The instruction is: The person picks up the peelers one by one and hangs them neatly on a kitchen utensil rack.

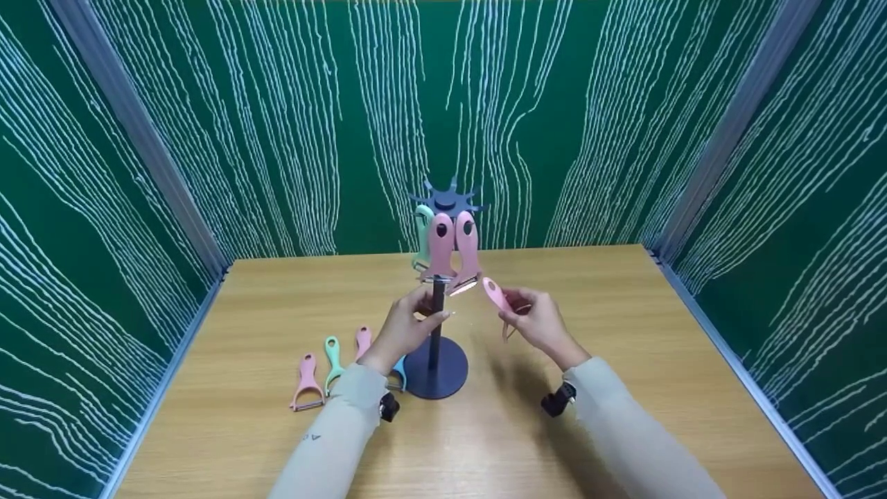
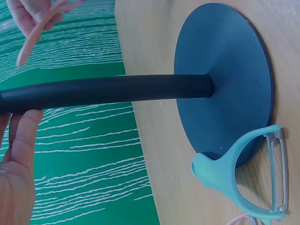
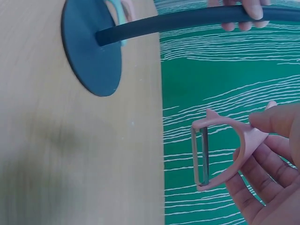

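My left hand (image 1: 405,329) grips the dark pole (image 2: 117,88) of a round-based stand, thumb on one side and fingers on the other. Right of the pole, my right hand (image 1: 544,322) pinches a pink peeler (image 3: 253,138) in the air, its handle end tipped up toward the stand and its blade clear of the fingers. From the stand's top hooks (image 1: 445,201) hang a green peeler (image 1: 423,239), a pink peeler (image 1: 441,253) and another pink peeler (image 1: 468,242). The held peeler is apart from them.
On the wooden table (image 1: 624,416), left of the stand, lie a pink peeler (image 1: 307,374), a green peeler (image 1: 333,355), a second pink one partly behind my left arm, and a blue peeler (image 2: 229,173) against the base (image 2: 234,51). Green walls with white lines surround the table.
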Motion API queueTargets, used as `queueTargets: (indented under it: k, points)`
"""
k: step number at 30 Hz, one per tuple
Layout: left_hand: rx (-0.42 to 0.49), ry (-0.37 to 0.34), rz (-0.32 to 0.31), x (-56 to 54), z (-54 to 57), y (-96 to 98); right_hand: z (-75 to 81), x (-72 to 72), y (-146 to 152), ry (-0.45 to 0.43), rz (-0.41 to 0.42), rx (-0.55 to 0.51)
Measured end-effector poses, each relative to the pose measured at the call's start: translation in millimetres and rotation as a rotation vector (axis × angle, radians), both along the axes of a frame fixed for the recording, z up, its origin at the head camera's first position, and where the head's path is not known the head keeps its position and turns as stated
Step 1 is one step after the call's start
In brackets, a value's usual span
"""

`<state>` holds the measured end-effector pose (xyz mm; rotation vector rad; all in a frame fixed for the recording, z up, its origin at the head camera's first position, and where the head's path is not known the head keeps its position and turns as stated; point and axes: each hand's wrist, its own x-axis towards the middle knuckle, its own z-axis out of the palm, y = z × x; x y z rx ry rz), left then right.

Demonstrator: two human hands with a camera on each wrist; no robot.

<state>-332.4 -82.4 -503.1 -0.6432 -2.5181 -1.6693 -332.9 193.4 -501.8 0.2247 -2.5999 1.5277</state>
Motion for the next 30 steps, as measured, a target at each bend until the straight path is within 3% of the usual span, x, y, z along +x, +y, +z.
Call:
queueTargets:
  k: [7, 13, 18, 30]
  points:
    - [-0.005, -0.005, 0.002, 1.0, 0.4, -0.9, 16.2, 5.9, -2, 0.043, 0.001, -0.026]
    - [0.0, -0.015, -0.001, 1.3, 1.3, -1.1, 31.0, 12.1, -7, 0.159, -0.002, -0.077]
    - [-0.002, 0.019, -0.018, 0.6, 1.3, -0.9, 42.8, 17.4, -11, 0.255, 0.01, -0.143]
    - [0.001, 0.014, -0.026, 1.6, 2.4, -1.9, 72.0, 33.5, -18, 0.389, 0.021, -0.197]
